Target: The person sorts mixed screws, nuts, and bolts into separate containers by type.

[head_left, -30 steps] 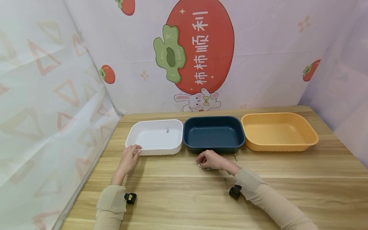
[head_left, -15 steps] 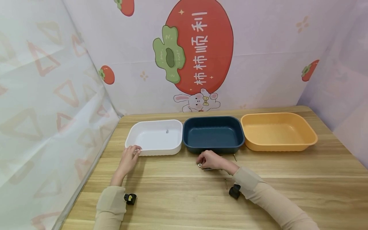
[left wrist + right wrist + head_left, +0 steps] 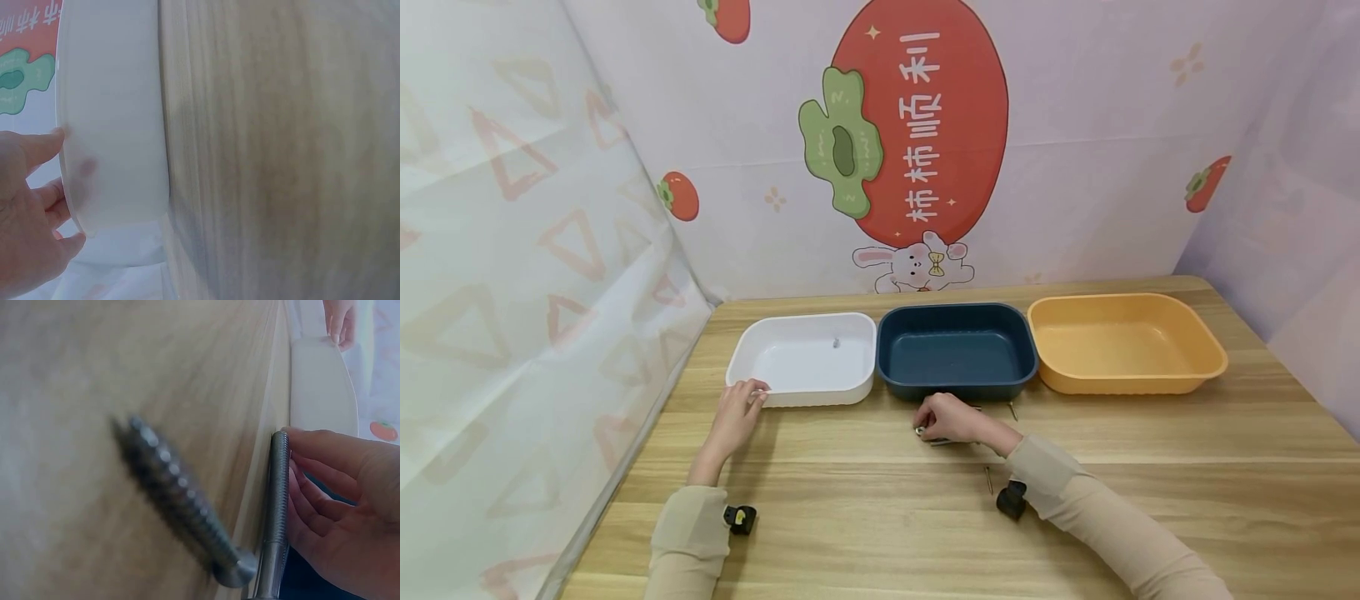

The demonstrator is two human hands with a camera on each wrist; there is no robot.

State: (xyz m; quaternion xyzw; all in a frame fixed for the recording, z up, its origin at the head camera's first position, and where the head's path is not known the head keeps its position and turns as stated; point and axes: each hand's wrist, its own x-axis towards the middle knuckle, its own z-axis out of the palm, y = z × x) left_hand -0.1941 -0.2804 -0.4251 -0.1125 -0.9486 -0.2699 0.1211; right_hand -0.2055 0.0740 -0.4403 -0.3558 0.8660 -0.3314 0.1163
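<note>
In the head view my left hand (image 3: 737, 421) holds the near left rim of the white plastic bin (image 3: 808, 398). The left wrist view has its fingers (image 3: 55, 203) reaching over the rim, with a fingertip's shadow through the wall. My right hand (image 3: 951, 418) is low over the table before the dark blue bin (image 3: 958, 389), pinching a small ring-like metal nut (image 3: 919, 431) between thumb and finger. Under this hand lie long bolts (image 3: 942, 442), mostly covered from above; one threaded bolt (image 3: 277, 506) shows beside the fingers in the right wrist view, where the nut is hidden.
A screw (image 3: 988, 480) lies nearer me, and another screw (image 3: 1012, 410) by the blue bin's front. One small metal piece (image 3: 837, 342) sits inside the white bin. To the right stands a yellow bin (image 3: 1123, 386), in line with the others. A printed cloth wall (image 3: 1075, 208) closes off the back.
The right thumb and finger shift slightly at the nut, which turns and is more covered than half a second ago. The left hand stays on the white bin.
</note>
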